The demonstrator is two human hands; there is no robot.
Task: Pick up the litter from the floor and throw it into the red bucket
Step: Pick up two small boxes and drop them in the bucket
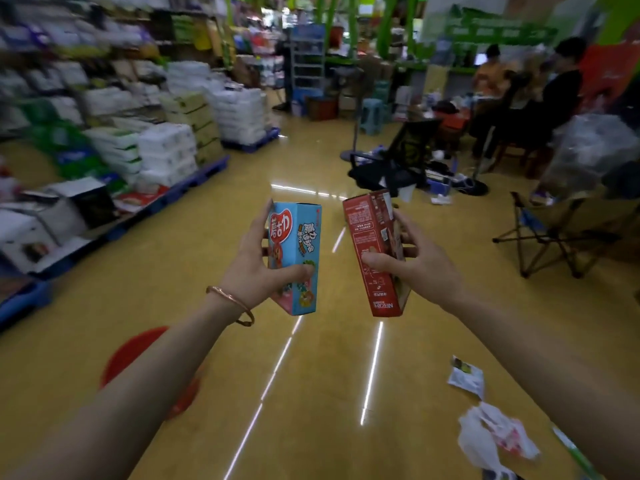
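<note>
A glossy yellow shop floor (311,375) runs past blurred stacked goods (166,150) on the left. The left hand (252,261) grips a blue cardboard box (298,251), the right hand (415,268) a red cardboard box (374,251). The round red bucket (138,355), near left, is half hidden behind the forearm (145,403).

Two arms in shot, folks, and both go bare. The left forearm (138,393) shows skin from the near edge right up to the wrist, and there it is: a thin bangle (228,296), coppery rose-gold, round in section, catching a glint of light, loose round the wrist just short of the left hand (256,261). Whether its ring closes fully, I can't tell. The right forearm (536,358) and right hand (415,268) are bare too. The near parts of both arms blur.
</note>
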